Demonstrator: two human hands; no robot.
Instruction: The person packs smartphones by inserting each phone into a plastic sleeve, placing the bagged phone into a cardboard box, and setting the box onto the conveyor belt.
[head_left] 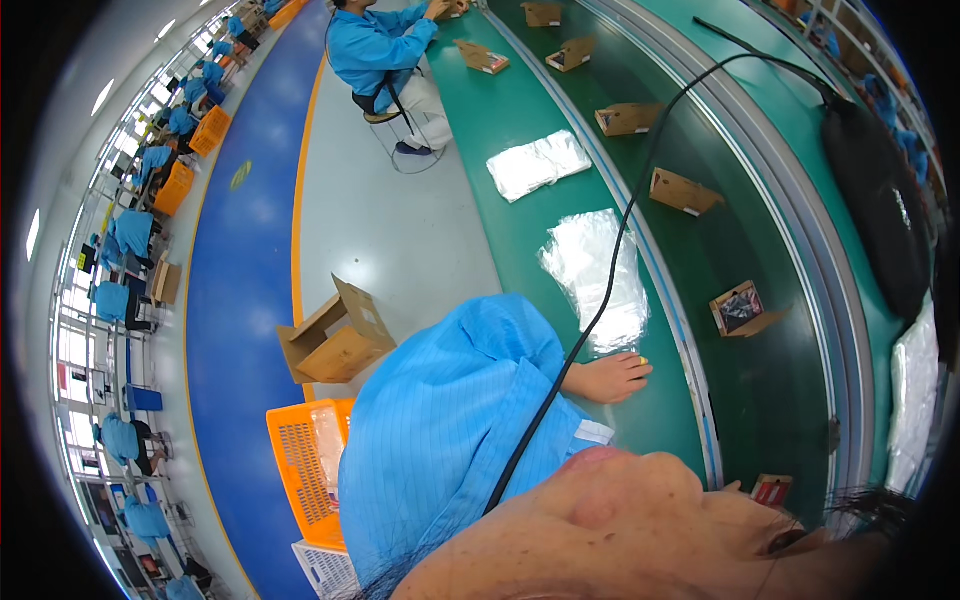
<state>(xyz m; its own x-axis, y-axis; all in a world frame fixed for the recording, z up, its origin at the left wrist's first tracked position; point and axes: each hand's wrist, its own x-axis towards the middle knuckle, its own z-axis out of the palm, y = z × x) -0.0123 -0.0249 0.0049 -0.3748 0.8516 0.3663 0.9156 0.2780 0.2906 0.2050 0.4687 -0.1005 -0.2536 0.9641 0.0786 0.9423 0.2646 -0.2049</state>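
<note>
My left hand point(608, 379) reaches out of a blue sleeve over the green worktop. Its fingers point toward the belt and look stretched out, with a yellow band around one fingertip and nothing visible in them. Just beyond it lies a spread stack of clear plastic bags point(598, 280). Of my right hand point(733, 487) only a fingertip shows past the face at the lower edge; the rest is hidden. Close to that fingertip, a small box with red contents point(771, 490) sits on the dark green conveyor belt point(740, 400).
Open brown cartons point(738, 308) stand spaced along the belt. Another bag stack point(538, 165) lies farther up the worktop, near a seated co-worker point(375, 50). A black cable point(612, 270) crosses the view. On the floor are a cardboard box point(345, 340) and an orange crate point(290, 470).
</note>
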